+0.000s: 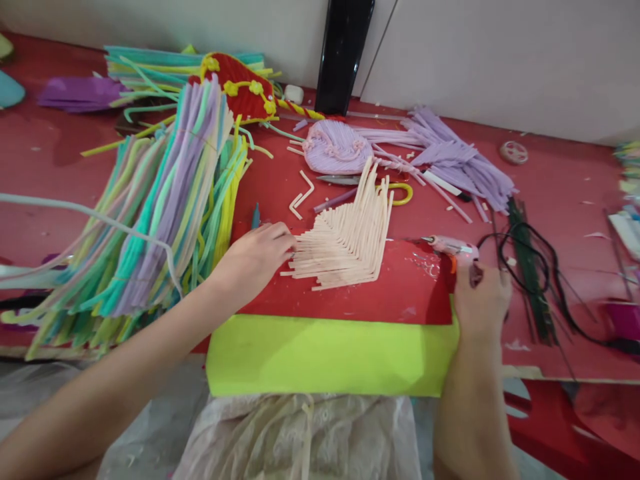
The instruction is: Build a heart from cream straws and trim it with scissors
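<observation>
Head view: nearest, a yellow-green sheet [330, 357] lies along the near side of the red table [560, 200]. Just beyond it lies a cream leaf-like piece [340, 247], its narrow strips set side by side in slanting rows, with long uneven ends standing out at the top. Fingers bent close together, the left hand [257, 250] touches its left strip ends; whether they pinch, I cannot tell. The right hand [483, 293] is closed around a pink glue gun [453, 247], nozzle toward the piece. The piece lies between the hands, apart from the right one. Farther off are scissors [337, 179], then a lilac piece [340, 147].
</observation>
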Demonstrator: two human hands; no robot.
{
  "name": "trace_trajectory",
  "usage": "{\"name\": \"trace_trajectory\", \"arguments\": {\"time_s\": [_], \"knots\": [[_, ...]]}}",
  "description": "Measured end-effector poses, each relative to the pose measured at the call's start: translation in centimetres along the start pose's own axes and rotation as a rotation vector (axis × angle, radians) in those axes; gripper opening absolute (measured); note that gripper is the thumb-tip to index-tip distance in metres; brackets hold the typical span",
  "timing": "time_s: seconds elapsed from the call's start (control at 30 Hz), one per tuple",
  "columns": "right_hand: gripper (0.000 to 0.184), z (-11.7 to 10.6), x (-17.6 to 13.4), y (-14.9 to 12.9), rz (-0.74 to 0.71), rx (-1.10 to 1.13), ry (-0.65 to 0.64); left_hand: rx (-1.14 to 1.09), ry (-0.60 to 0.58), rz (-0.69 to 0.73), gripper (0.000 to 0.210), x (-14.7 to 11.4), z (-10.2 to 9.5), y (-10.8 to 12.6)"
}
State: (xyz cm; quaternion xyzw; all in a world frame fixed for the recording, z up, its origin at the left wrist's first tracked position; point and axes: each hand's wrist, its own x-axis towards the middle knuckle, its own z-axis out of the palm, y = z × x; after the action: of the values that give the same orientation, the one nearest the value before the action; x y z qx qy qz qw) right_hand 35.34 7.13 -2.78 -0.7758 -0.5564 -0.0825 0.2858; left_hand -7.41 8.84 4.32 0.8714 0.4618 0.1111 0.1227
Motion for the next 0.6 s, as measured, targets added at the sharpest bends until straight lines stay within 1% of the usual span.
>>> {"name": "trace_trajectory", "arguments": {"time_s": [0.1, 0.27, 0.33, 0.4, 0.47, 0.53, 0.6], "knots": [[0.044, 0.3, -0.1, -0.4, 0.006, -0.034, -0.004, -0.104, 0.007, 0.02, 0.022, 0.6, 0.5, -0.2], [0.043, 0.6, -0.2, -0.7, 0.022, -0.044, -0.017, -0.315, 0.058, 0.048, 0.021, 0.6, 1.7, -0.3], [0.041, 0.5, -0.2, -0.8, 0.011, -0.022, 0.012, -0.404, 0.075, 0.039, 0.021, 0.5, 2.1, -0.3], [0.038, 0.2, -0.1, -1.3, 0.0, 0.004, 0.068, -0.454, 0.08, 0.026, 0.02, 0.5, 2.3, -0.5], [0.036, -0.3, 0.0, -2.5, -0.006, 0.022, 0.138, -0.464, 0.085, 0.018, 0.018, 0.5, 2.3, -0.8], [0.036, -0.7, 0.0, -4.4, 0.003, 0.04, 0.205, -0.462, 0.081, 0.021, 0.017, 0.5, 2.2, -1.1], [0.035, -0.8, -0.2, -6.8, 0.022, 0.1, 0.21, -0.455, 0.062, 0.036, 0.017, 0.4, 2.1, -1.3]]}}
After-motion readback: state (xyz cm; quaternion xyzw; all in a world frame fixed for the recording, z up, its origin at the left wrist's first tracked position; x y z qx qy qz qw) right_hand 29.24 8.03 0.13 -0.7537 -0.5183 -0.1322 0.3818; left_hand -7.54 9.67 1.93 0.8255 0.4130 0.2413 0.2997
